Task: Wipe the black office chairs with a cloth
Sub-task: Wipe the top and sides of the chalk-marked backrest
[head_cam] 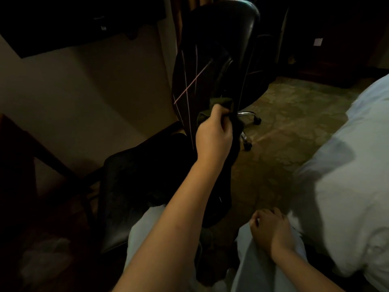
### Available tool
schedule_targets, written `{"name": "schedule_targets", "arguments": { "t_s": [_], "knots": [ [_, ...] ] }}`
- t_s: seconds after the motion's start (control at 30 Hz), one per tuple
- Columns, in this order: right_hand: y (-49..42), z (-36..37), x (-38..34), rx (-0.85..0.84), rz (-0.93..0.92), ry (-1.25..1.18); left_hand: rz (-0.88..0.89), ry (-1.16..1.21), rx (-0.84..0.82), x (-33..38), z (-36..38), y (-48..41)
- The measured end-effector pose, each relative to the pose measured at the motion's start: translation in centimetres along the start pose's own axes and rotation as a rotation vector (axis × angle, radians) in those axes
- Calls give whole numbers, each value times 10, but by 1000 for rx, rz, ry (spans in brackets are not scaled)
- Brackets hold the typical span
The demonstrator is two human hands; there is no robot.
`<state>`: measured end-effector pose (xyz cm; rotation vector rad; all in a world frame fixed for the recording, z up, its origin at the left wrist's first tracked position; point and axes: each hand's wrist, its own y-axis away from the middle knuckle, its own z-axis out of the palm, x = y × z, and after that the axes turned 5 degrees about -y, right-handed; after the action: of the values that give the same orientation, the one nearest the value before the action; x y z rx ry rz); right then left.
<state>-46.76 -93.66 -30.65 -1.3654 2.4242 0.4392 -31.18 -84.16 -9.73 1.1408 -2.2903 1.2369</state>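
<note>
The black chair's back (214, 49) stands straight ahead of me, against the cloth (223, 104) in my left hand (212, 140). Dark wooden furniture (16, 175) crowds my left and the white bed (336, 165) my right. Bare carpet (294, 114) between chair and bed leaves me passage.

1. Left forearm (168, 218), right forearm (299, 264): bare to frame edge.
2. Left hand (212, 140), right hand (271, 230): bare.
3. Trousers (143, 234): pale grey-blue, plain fabric, covering both thighs.
4. Dim light; finer detail unreadable.

The chair (212, 51) stands left of the bed (341, 175).
</note>
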Motion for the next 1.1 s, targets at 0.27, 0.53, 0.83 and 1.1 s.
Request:
{"name": "schedule_targets", "arguments": {
  "t_s": [0.27, 0.53, 0.83, 1.1],
  "knots": [
    [6, -1, -7, 27, 91, -28, -13, -139, -12, -11, 10, 36],
    [3, -5, -3, -53, -10, -9, 212, -14, 322, 20, -16, -22],
    [4, -8, -6, -29, -11, -23, 131, -91, 272, 19, -8, -70],
    [4, -4, -6, -17, 22, -13, -42, -33, 208, 3, -1, -52]
  ]
}}
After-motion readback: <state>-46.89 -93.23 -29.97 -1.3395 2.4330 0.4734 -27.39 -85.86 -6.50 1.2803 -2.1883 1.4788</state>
